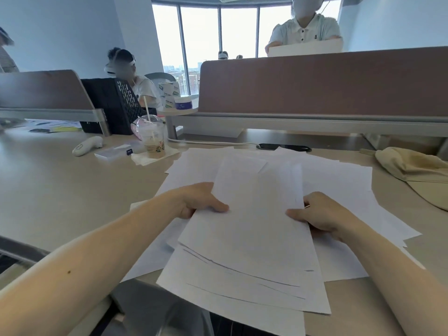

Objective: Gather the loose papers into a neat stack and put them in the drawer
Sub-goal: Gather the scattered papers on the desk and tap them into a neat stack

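Several white sheets make up a loose bundle of papers (252, 229) that I hold over the desk's near edge. My left hand (201, 202) grips its left side, thumb on top. My right hand (320, 214) grips its right side, thumb on top, a ring on one finger. The bundle's lower sheets are fanned out and hang past the desk edge. More loose sheets (339, 180) lie spread flat on the beige desk (60, 190) beneath and behind the bundle. No drawer is in sight.
A plastic cup with a straw (152, 139) stands on a napkin at the left, beside a white controller (87, 145) and a black file rack (114, 105). A beige cap (412, 170) lies at the right. A brown partition (315, 86) closes the back. Other people sit beyond.
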Demonstrator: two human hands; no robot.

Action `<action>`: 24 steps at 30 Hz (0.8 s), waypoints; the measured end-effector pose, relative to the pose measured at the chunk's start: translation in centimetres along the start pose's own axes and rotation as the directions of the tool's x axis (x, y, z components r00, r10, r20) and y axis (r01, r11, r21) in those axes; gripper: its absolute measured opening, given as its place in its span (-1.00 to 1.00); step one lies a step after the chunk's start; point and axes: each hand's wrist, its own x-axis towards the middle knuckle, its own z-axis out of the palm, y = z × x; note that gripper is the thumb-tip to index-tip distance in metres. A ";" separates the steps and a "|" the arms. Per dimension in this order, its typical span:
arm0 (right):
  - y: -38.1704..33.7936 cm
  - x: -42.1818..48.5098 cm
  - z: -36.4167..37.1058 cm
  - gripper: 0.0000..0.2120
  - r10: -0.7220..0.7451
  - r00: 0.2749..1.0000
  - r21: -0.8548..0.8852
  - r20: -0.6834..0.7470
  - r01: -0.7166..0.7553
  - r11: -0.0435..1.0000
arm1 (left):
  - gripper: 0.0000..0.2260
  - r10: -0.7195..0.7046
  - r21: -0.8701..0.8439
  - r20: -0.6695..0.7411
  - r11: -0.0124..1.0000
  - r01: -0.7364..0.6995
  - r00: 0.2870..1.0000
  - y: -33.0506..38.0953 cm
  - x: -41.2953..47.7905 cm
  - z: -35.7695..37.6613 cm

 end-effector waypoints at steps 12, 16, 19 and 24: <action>1.0 1.8 -2.4 -0.75 -0.255 0.884 -0.370 -0.392 0.103 0.923 | -0.60 0.040 -0.195 -0.429 0.971 -0.136 0.903 -4.3 -1.7 -7.7; 1.8 1.8 -2.1 -0.26 -0.060 0.993 -0.712 -0.103 -0.032 0.702 | -0.58 0.045 -0.295 -0.416 0.938 -0.182 0.908 -4.7 -1.3 -7.7; 1.3 1.0 -1.9 -0.32 -0.076 0.995 -0.631 0.070 0.103 0.769 | -0.65 0.075 -0.328 -0.374 0.921 -0.208 0.924 -3.8 -0.5 -6.1; 1.2 1.3 -2.7 -0.61 -0.216 0.975 -0.267 -0.050 0.196 0.944 | -0.78 0.021 -0.326 -0.354 0.934 -0.145 0.935 -2.3 1.5 -3.3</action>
